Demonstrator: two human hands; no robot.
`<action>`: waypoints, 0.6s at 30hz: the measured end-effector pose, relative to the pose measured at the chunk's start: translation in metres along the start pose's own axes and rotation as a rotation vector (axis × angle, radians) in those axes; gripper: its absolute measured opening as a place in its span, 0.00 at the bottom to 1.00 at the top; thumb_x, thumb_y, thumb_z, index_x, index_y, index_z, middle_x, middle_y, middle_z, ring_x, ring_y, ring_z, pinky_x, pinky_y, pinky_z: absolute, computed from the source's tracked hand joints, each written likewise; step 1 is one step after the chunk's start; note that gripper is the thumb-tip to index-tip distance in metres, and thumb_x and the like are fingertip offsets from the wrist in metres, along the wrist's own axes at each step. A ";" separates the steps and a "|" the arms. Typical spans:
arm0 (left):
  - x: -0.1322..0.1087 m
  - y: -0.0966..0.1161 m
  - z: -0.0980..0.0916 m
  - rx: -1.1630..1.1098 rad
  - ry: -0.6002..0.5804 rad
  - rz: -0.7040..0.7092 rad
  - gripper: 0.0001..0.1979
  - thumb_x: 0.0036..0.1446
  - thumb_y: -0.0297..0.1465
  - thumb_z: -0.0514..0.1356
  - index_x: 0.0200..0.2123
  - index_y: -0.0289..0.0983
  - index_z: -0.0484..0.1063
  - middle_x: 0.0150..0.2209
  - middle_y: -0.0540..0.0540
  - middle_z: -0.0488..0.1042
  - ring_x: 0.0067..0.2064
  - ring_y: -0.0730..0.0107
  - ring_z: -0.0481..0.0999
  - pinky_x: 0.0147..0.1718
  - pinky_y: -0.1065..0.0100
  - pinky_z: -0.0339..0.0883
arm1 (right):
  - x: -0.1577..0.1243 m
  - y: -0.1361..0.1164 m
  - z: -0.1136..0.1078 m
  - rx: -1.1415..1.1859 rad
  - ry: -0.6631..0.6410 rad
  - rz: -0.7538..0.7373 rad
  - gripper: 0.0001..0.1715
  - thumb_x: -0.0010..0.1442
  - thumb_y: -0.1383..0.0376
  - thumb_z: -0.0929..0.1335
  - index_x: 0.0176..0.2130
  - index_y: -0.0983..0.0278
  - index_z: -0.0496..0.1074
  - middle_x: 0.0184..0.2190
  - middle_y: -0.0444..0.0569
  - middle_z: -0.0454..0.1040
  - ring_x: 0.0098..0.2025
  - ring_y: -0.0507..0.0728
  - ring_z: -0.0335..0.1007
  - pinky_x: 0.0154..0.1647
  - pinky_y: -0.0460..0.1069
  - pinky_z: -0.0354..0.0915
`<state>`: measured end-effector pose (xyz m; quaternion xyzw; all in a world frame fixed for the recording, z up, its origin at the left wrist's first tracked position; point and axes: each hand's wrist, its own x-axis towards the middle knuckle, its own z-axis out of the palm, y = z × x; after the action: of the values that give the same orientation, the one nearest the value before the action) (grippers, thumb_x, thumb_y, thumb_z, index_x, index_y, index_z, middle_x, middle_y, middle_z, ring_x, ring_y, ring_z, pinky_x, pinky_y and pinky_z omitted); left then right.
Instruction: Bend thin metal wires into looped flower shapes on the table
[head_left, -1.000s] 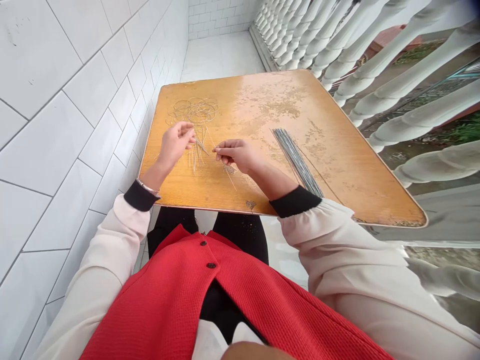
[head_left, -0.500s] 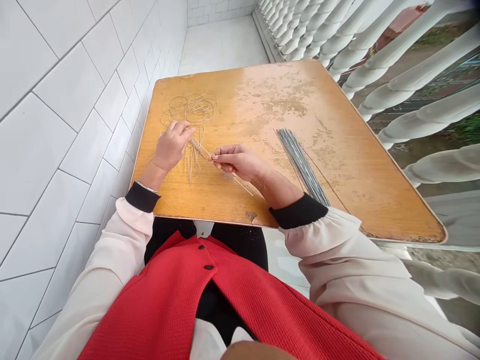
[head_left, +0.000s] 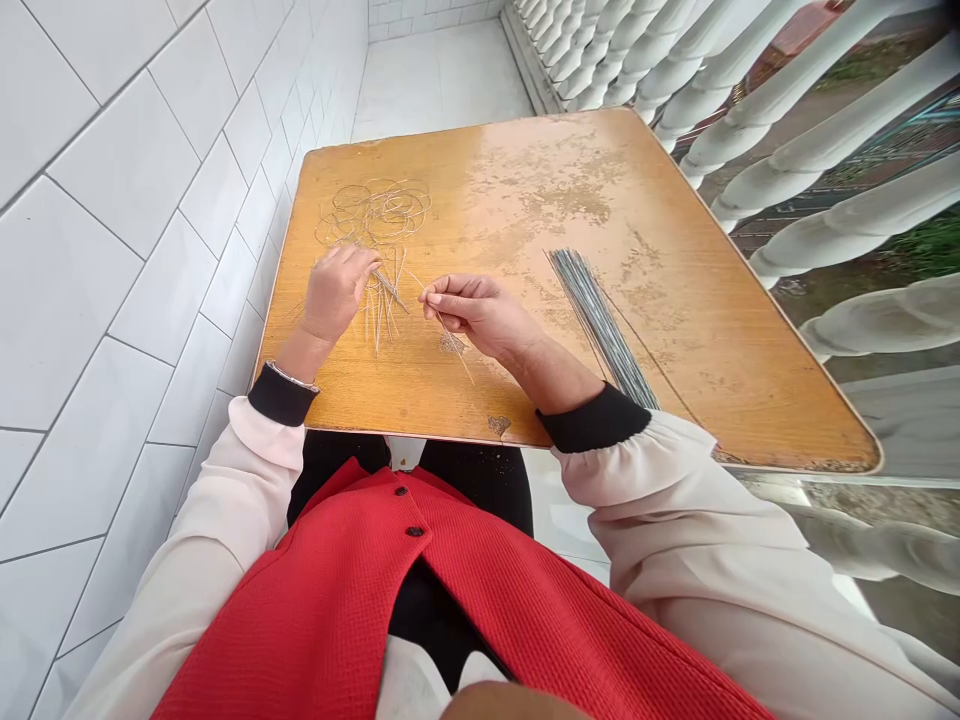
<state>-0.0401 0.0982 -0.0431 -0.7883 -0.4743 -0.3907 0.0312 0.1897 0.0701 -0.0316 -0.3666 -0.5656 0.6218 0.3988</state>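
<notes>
My left hand (head_left: 337,292) is closed over a cluster of thin wires (head_left: 381,308), whose loose ends fan out beneath and beside the fingers. How the wires join under the palm is hidden. To its right, my right hand (head_left: 480,312) pinches one thin straight wire (head_left: 460,358) between thumb and fingertips. That wire slants across the fingers, its lower end pointing toward the table's near edge and its upper end toward the cluster. Just beyond my left hand, a tangle of looped wire (head_left: 384,210) lies on the table.
A bundle of straight grey wires (head_left: 604,325) lies right of my right forearm on the worn wooden table (head_left: 720,370). White tiled wall (head_left: 157,240) stands close on the left; a white balustrade (head_left: 787,165) runs along the right.
The wire in my right hand has turned steeper, and its lower end has swung left. My left hand stays on the cluster. The whole view has shifted slightly.
</notes>
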 end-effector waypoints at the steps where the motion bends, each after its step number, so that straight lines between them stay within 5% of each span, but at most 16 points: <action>1: -0.001 0.002 0.001 -0.047 0.010 -0.029 0.18 0.69 0.44 0.53 0.40 0.41 0.79 0.38 0.45 0.81 0.43 0.65 0.79 0.48 0.62 0.71 | -0.001 0.000 0.001 -0.003 0.014 -0.012 0.10 0.55 0.63 0.75 0.28 0.64 0.73 0.24 0.43 0.71 0.20 0.46 0.52 0.18 0.44 0.48; 10: 0.000 0.041 0.002 -0.564 -0.029 -0.377 0.06 0.66 0.31 0.60 0.37 0.37 0.76 0.28 0.53 0.76 0.25 0.82 0.73 0.27 0.77 0.68 | -0.002 0.003 0.007 -0.020 0.028 -0.066 0.09 0.58 0.61 0.75 0.35 0.61 0.74 0.27 0.43 0.72 0.23 0.48 0.60 0.23 0.45 0.60; 18: 0.005 0.056 -0.002 -0.786 -0.096 -0.504 0.07 0.66 0.32 0.61 0.34 0.36 0.72 0.25 0.54 0.75 0.23 0.84 0.72 0.24 0.80 0.67 | 0.001 0.006 0.008 0.003 0.085 -0.117 0.15 0.57 0.55 0.76 0.33 0.61 0.72 0.27 0.44 0.73 0.23 0.48 0.62 0.23 0.45 0.63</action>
<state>0.0030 0.0700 -0.0204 -0.6179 -0.4679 -0.4992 -0.3875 0.1815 0.0678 -0.0369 -0.3585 -0.5676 0.5823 0.4585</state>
